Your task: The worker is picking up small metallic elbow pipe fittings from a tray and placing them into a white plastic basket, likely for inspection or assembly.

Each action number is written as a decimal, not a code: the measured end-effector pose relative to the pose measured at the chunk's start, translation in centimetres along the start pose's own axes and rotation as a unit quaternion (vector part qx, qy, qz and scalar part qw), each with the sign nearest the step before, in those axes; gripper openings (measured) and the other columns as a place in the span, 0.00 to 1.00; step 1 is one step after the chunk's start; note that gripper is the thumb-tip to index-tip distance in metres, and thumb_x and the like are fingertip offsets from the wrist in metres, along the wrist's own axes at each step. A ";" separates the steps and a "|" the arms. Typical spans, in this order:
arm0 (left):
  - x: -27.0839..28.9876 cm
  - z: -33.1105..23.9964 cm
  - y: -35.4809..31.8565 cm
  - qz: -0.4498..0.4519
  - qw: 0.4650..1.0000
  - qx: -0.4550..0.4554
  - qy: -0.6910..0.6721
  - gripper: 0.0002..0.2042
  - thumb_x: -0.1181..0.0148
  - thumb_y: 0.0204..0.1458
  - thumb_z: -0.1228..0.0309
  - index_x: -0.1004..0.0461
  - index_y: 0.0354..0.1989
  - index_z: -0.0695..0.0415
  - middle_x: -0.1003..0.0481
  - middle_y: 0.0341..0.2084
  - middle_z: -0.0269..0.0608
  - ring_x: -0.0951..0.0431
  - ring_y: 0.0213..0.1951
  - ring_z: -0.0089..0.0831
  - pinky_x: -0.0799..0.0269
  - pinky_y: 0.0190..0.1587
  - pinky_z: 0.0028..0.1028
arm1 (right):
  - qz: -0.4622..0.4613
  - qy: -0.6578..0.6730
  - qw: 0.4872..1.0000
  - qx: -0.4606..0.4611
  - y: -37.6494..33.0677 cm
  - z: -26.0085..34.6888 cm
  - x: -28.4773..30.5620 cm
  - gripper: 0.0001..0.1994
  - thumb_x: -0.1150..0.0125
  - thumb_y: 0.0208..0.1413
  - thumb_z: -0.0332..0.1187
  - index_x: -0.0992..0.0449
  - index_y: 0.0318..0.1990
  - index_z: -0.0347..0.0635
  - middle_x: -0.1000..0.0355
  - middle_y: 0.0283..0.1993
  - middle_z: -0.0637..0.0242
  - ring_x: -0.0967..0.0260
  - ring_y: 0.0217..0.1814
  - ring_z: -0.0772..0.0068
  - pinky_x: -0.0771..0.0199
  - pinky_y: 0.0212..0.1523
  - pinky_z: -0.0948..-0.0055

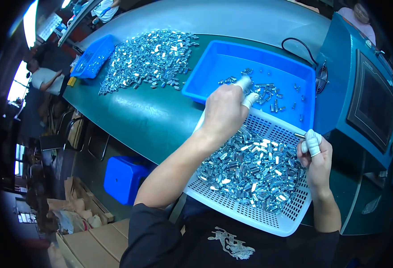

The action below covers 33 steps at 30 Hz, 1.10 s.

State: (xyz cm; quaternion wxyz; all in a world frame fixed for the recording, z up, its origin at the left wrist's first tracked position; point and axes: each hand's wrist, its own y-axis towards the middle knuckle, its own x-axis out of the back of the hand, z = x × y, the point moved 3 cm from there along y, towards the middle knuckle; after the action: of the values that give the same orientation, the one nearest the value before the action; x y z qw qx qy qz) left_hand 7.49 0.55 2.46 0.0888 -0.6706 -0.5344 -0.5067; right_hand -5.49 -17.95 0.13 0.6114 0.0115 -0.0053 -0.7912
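My left hand (226, 107), with white finger covers on its fingertips, reaches over the near side of a shallow blue tray (254, 50). Its thumb and index fingertips are apart, the index slightly blurred, and I see nothing held between them. Small shiny metal pieces (268, 90) lie loosely in the tray around those fingertips. Between thumb and covered fingers, my right hand (316, 156) pinches a small metal piece (299, 136) above the right rim of a white perforated basket (239, 209). That basket, close to my body, holds a heap of similar metal pieces (254, 167).
A large pile of metal pieces (149, 58) covers the far left of the green table (138, 116), beside a smaller blue bin (96, 58). At right stands a teal machine (339, 89) with a dark panel. A blue stool (122, 178) and cardboard boxes (91, 239) are below left. Other people are farther off.
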 end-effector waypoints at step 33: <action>-3.8 -2.8 -5.1 0.436 0.899 -0.045 0.018 0.13 0.34 0.37 0.66 0.26 0.27 0.61 0.28 0.15 0.43 0.25 0.22 0.41 0.33 0.27 0.36 | 0.063 0.010 0.997 0.032 0.1 0.0 -0.2 0.16 0.53 0.59 0.34 0.31 0.20 0.38 0.34 0.18 0.71 0.49 0.15 0.89 0.50 0.17 0.85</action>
State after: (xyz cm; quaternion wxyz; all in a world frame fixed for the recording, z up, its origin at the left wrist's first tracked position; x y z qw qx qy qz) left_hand 2.09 -1.59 -1.27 0.2800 -0.8302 -0.1637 -0.4533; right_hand -5.40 -17.82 0.15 0.6593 0.0388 -0.0256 -0.7505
